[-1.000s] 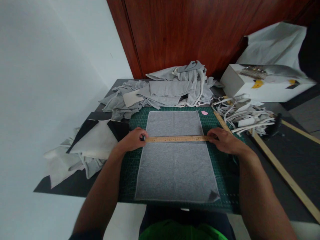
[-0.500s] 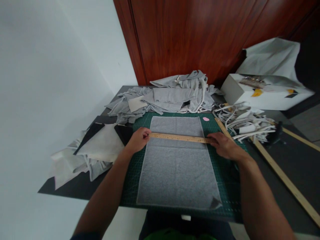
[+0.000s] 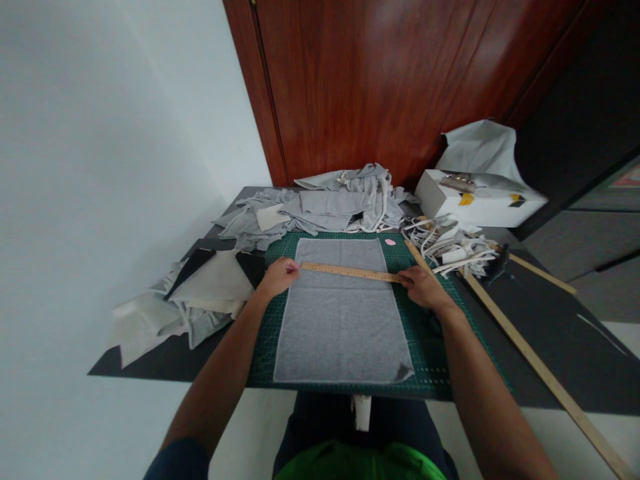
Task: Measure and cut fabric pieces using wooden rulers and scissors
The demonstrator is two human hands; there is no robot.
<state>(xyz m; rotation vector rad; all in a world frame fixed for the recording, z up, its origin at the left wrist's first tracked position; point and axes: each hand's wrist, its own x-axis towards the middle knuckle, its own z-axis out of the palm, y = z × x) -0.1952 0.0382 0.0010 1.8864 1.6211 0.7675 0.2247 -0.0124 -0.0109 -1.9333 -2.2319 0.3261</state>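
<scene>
A wooden ruler (image 3: 350, 272) lies across the upper part of a grey rectangular cloth (image 3: 345, 333). My left hand (image 3: 281, 275) pinches the ruler's left end, right at the cloth's left edge. At the other end, just past the cloth's right edge, my right hand (image 3: 420, 285) grips the ruler with its fingers closed. The cloth lies flat on a green cutting mat (image 3: 427, 357), and its near right corner is turned up, showing a darker patch.
Heaped grey fabric (image 3: 330, 203) lies along the back. White cords (image 3: 453, 248), a white box (image 3: 475, 200) and long wooden strips (image 3: 530, 357) are to the right. Pale and black fabric pieces (image 3: 210, 283) sit at the left. A pink scrap (image 3: 390, 242) rests on the mat.
The camera view has shifted, so more of the table's right side shows. Both hands stay on the ruler's ends, and ruler and cloth look unmoved on the mat.
</scene>
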